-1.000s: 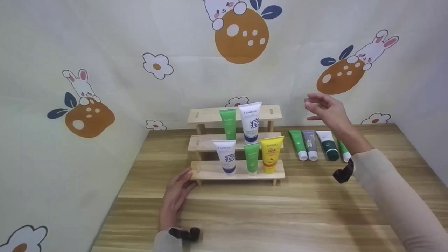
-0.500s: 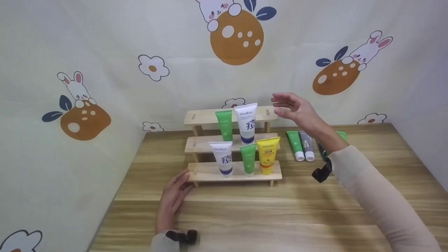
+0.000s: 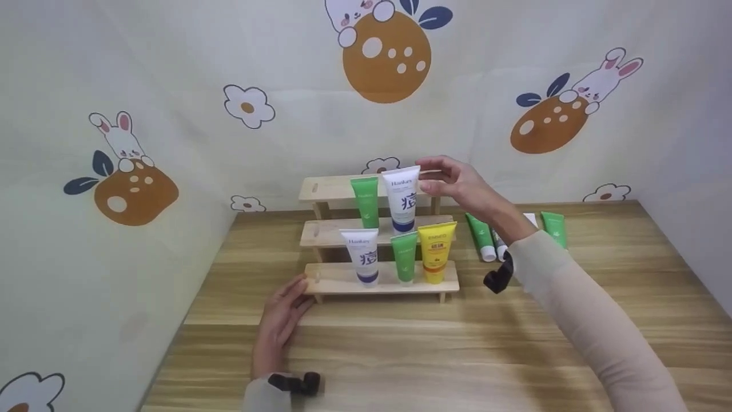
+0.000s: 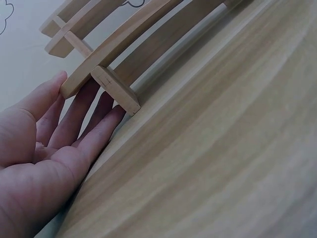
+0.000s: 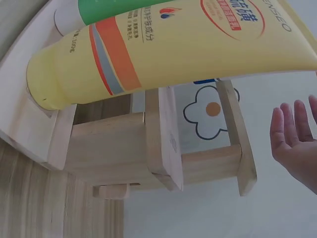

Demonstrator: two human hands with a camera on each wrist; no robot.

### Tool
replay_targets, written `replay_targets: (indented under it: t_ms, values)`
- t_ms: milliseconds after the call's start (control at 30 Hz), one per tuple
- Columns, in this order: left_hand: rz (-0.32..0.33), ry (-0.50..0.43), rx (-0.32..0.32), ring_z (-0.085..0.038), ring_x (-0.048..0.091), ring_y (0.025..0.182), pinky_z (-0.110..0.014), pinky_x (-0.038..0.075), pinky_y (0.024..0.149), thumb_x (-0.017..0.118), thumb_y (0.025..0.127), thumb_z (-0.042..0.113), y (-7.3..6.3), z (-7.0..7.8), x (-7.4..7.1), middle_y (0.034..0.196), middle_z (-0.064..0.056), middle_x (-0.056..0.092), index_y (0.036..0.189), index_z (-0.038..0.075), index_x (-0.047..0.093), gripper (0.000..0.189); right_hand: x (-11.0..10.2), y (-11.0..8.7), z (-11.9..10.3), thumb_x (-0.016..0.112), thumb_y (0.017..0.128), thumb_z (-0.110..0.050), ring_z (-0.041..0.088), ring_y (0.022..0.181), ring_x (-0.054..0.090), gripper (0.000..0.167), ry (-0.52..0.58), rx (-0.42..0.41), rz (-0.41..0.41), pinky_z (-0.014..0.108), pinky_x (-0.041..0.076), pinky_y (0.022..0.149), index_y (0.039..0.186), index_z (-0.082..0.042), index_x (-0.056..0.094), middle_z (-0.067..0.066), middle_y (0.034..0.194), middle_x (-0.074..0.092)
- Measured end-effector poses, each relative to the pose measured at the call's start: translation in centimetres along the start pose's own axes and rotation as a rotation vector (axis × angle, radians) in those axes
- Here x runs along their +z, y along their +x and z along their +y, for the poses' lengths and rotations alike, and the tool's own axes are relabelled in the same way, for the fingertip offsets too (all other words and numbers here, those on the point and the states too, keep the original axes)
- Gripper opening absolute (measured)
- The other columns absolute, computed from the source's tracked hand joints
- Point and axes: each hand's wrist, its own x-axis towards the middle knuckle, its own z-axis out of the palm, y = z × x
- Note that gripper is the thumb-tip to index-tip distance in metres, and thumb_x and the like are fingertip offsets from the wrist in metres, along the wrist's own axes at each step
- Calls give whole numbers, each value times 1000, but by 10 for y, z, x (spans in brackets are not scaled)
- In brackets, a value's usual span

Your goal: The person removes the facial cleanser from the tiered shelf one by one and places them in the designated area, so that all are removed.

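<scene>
A three-tier wooden display rack (image 3: 315,230) stands on the table. My left hand (image 3: 280,315) grips the left end of its lowest shelf, thumb at the edge and fingers underneath in the left wrist view. The middle shelf carries a green tube (image 3: 366,203) and a white tube (image 3: 403,197) with a blue cap. Below stand another white tube (image 3: 361,257), a small green tube (image 3: 405,257) and a yellow tube (image 3: 437,252). My right hand (image 3: 466,186) has its fingertips right at the upper white tube's right edge; its fingers look extended in the right wrist view.
Several tubes lie on the wood-grain table (image 3: 366,355) right of the rack, including a green tube (image 3: 480,236) and another green tube (image 3: 553,226). My right forearm partly covers this row. A patterned cloth (image 3: 286,46) hangs behind the rack.
My right hand has moved left from above the lying tubes to the upper white tube. The left hand stays at the rack's end, and the tubes on the shelves stand as before.
</scene>
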Motion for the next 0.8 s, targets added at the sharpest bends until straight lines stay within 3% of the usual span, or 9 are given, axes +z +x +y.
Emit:
replay_targets:
  t_ms: [233, 500, 800]
  values:
    - [-9, -11, 5, -14, 67, 106, -32, 59, 95, 64, 98, 10, -1, 0, 0, 118, -3, 65, 128, 2, 62, 31, 6, 3, 0, 71, 94, -29, 28, 135, 50, 53, -53, 39, -39, 52, 39, 119, 139, -11, 51, 11, 142, 55]
    - [1, -4, 2, -15, 67, 106, -32, 59, 96, 64, 98, 9, -2, 1, 0, 117, -3, 65, 128, 3, 61, 31, 10, 6, -1, 74, 92, -29, 28, 130, 54, 49, -74, 112, 2, 51, 41, 115, 134, -11, 57, 11, 139, 58]
    - [-19, -3, 5, -14, 66, 105, -31, 59, 95, 62, 99, 10, -3, 2, 1, 122, -7, 60, 142, -8, 46, 49, 12, 11, -3, 75, 91, -27, 27, 123, 56, 45, -109, 136, 12, 44, 45, 109, 129, -10, 60, 10, 132, 62]
